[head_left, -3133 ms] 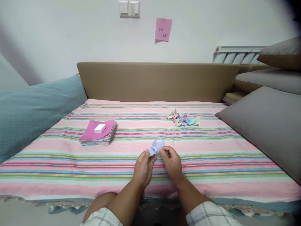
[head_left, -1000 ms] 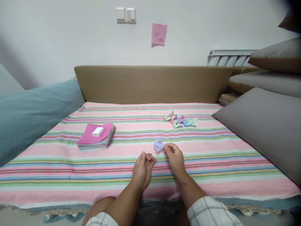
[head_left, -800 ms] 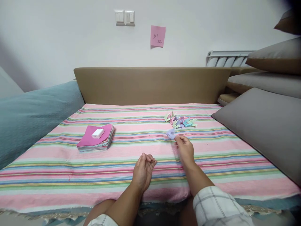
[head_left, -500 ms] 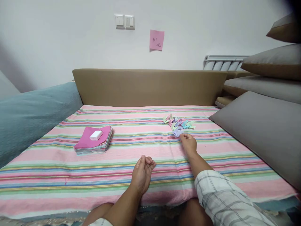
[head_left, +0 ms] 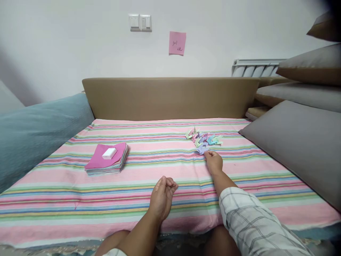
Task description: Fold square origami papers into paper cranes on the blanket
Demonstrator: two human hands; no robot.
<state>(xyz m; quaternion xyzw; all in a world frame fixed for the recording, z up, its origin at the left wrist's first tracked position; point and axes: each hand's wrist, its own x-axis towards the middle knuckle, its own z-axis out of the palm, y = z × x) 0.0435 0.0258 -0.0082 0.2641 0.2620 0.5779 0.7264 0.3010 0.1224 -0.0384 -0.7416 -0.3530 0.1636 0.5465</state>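
Observation:
My right hand (head_left: pixel 214 161) reaches to the near side of a small heap of folded paper cranes (head_left: pixel 197 142) in pale green, pink, purple and blue. Its thumb and fingertips are pinched on the edge of a lavender paper crane (head_left: pixel 201 149), which lies against the others. Close to my body, my left hand (head_left: pixel 163 195) rests on the striped cloth (head_left: pixel 149 163), turned on its side with the fingers loosely curled together. Nothing shows in it.
Left of my hands lies a stack of coloured paper sheets (head_left: pixel 106 161) with a white block-shaped adapter (head_left: pixel 109 153) on top. Grey cushions (head_left: pixel 298 138) pile up on the right. A brown backrest (head_left: pixel 170 99) stands behind, and a blue-covered armrest (head_left: pixel 48 124) borders the left.
The camera view has shifted slightly. My right hand stays at the lavender paper crane, and my left hand keeps its curled pose.

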